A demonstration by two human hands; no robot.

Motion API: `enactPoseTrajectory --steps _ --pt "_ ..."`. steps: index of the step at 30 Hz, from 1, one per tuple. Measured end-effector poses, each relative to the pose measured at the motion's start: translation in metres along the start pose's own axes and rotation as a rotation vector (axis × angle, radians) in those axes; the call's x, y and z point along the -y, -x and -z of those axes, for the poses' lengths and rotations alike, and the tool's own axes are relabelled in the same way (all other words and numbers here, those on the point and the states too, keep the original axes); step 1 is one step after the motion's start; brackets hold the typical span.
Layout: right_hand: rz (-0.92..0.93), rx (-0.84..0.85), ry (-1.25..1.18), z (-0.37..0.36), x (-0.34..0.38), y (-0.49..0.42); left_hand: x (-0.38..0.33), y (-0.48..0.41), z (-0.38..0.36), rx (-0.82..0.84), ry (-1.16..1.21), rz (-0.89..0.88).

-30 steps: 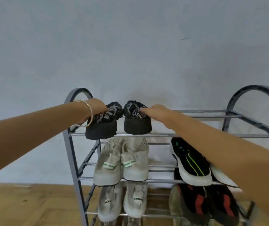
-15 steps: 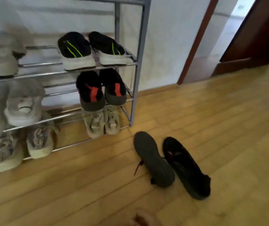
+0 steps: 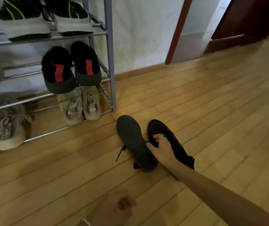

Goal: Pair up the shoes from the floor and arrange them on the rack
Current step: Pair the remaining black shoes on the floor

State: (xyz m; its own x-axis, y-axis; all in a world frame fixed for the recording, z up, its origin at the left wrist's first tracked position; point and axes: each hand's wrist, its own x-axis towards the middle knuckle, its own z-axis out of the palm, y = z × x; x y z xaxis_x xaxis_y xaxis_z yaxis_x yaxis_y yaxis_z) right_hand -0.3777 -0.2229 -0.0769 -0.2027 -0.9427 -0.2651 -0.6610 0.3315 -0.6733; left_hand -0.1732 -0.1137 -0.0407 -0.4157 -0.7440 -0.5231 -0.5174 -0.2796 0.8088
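Observation:
Two black shoes lie side by side on the wooden floor, just right of the rack's foot. The left black shoe [image 3: 133, 139] is turned sole up, a lace trailing from it. The right black shoe [image 3: 178, 144] lies opening up. My right hand [image 3: 161, 150] rests across both, fingers hooked over the right shoe's opening and thumb against the edge of the overturned one. My left hand [image 3: 114, 211] hangs blurred at the bottom edge, fingers curled, holding nothing. The grey metal rack [image 3: 110, 62] stands at the left against the wall.
The rack holds paired shoes: black sneakers with green stripes [image 3: 24, 22] on top here, black ones with red tabs [image 3: 57, 74] below, beige sneakers [image 3: 80, 106] on the lowest bars, and a grey sneaker [image 3: 8, 128] further left. A doorway [image 3: 194, 30] and dark red door [image 3: 244, 18] lie at the back right.
My view swung from the rack's top shelf down to the floor. My right hand has since reached out and landed on the two black shoes; my left hand has come further into view.

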Motion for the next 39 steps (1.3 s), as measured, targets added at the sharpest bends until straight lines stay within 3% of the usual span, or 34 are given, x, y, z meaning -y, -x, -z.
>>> enactPoseTrajectory --steps 4,9,11,14,16,20,25,31,39 --pt "-0.038 0.023 0.166 -0.011 0.003 -0.029 -0.011 -0.024 0.008 -0.18 -0.069 -0.135" --pt "-0.106 0.213 0.423 -0.027 0.028 -0.037 -0.017 -0.035 0.002 -0.011 -0.208 -0.083" --pt "-0.173 0.225 0.331 -0.032 0.033 -0.036 -0.02 -0.037 0.003 -0.053 -0.2 -0.048" --pt "-0.279 0.275 -0.095 -0.037 0.038 -0.034 -0.018 -0.04 0.009 -0.183 -0.219 -0.071" --pt "-0.277 0.269 -0.205 -0.041 0.046 -0.029 -0.015 -0.041 0.012 -0.233 -0.223 -0.073" --pt "-0.065 0.209 0.014 -0.034 0.059 -0.012 -0.013 -0.038 0.023 -0.299 -0.122 -0.064" --pt "0.155 0.044 0.257 -0.021 0.069 0.04 -0.025 -0.03 0.045 -0.48 0.206 -0.004" --pt "0.452 -0.183 0.292 -0.043 0.078 0.08 -0.059 -0.028 0.042 -0.459 0.638 0.087" --pt "0.693 -0.211 0.078 -0.041 0.105 0.112 -0.055 -0.02 0.06 -0.595 0.811 -0.029"
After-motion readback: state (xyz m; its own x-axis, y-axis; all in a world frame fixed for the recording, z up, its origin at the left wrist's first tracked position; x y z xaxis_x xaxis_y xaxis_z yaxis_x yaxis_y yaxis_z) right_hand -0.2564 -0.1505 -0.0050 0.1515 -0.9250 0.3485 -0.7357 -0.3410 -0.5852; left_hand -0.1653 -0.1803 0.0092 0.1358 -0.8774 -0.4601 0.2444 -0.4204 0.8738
